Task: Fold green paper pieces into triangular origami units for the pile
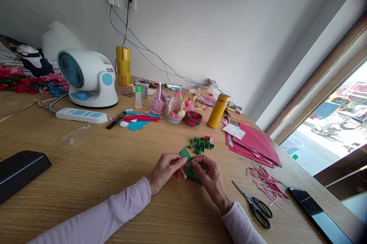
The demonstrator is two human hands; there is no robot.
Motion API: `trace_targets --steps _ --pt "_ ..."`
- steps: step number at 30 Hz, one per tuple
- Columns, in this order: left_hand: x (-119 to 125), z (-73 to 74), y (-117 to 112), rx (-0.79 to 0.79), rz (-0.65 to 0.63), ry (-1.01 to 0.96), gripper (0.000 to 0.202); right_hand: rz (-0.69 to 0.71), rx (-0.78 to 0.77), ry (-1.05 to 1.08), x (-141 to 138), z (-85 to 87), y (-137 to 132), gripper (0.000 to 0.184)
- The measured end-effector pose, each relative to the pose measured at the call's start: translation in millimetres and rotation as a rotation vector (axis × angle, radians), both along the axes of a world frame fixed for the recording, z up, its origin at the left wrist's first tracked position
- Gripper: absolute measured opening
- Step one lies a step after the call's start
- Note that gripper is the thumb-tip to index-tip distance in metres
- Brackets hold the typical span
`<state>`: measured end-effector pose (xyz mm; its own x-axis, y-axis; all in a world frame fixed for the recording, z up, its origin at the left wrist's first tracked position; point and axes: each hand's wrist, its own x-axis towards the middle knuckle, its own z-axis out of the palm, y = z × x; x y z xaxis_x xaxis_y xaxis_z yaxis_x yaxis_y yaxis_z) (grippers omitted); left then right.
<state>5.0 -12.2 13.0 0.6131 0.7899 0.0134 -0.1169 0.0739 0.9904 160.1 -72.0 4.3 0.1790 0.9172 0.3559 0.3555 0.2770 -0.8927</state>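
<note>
The green paper slip (185, 154) sits between the two hands, low over the tabletop (94, 167) and near its front middle; the left hand (167, 169) comes in from the left and pinches the slip's near edge between thumb and forefinger, the other fingers curled under; the right hand (211, 180) comes in from the right and pinches the same slip at its other end, fingertips almost meeting those of the left; the slip's long axis looks to run on a slant, its free corner pointing up and away to the left, its darker lower part tucked under the right hand's fingers; neither hand is nearer, since both are touching it. Just beyond the hands lies a pile of folded green triangles (200, 145), a little closer to the right hand; to the right of that hand, apart from it, lie the black-handled scissors (256, 206), a scatter of red paper strips (266, 185) and a stack of red paper sheets (255, 143); a phone (315, 210) lies near the right edge.
</note>
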Motion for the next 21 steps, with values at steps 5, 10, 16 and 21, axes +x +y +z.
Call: trace_targets --steps 5,10,16,21 --pt "0.0 -2.2 1.2 0.068 -0.026 0.012 0.035 0.038 -0.078 0.156 3.0 -6.0 4.4 0.03" --pt "-0.6 -5.4 1.4 0.103 -0.035 0.021 0.035 0.047 -0.11 0.217 2.1 -6.2 5.6 0.033" --pt "0.6 -7.8 1.3 0.126 -0.038 -0.009 0.03 0.032 -0.12 0.273 -0.2 -6.1 5.2 0.032" --pt "0.6 -5.0 0.6 0.1 -0.028 -0.02 0.029 0.053 -0.124 0.313 -1.1 -4.1 4.8 0.031"
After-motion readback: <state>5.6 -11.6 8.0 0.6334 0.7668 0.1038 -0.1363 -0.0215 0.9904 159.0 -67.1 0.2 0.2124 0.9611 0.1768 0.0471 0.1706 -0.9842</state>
